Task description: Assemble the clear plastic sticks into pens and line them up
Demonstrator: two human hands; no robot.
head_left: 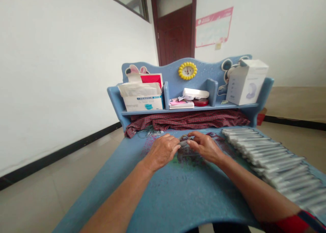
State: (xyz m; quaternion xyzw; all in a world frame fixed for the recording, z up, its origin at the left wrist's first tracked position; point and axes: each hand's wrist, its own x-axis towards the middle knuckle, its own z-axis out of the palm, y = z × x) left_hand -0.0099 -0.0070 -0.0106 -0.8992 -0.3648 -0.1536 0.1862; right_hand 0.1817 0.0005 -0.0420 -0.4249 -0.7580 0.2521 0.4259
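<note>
My left hand (pixel 164 150) is closed above the far middle of the blue desk, fingers pressed together. A small, thin greyish piece (pixel 183 142) shows at its fingertips, too blurred to name. Facing it, my right hand (pixel 205 146) has its fingers curved, with a gap between thumb and forefinger close to the piece's other end. Whether the right thumb touches the piece is unclear. Beneath both hands is a worn, dark printed picture on the desk (pixel 168 199). To the right lies a long row of thin, whitish pen-like sticks (pixel 270 158), side by side.
A checked cloth (pixel 188 120) lies bunched under the desk's shelf (pixel 142 113). On the shelf stand a mask box (pixel 144 99), papers (pixel 181 104), a red round tin (pixel 201 102) and a white box (pixel 247 82). A yellow flower-shaped clock (pixel 187 71) is on the backboard.
</note>
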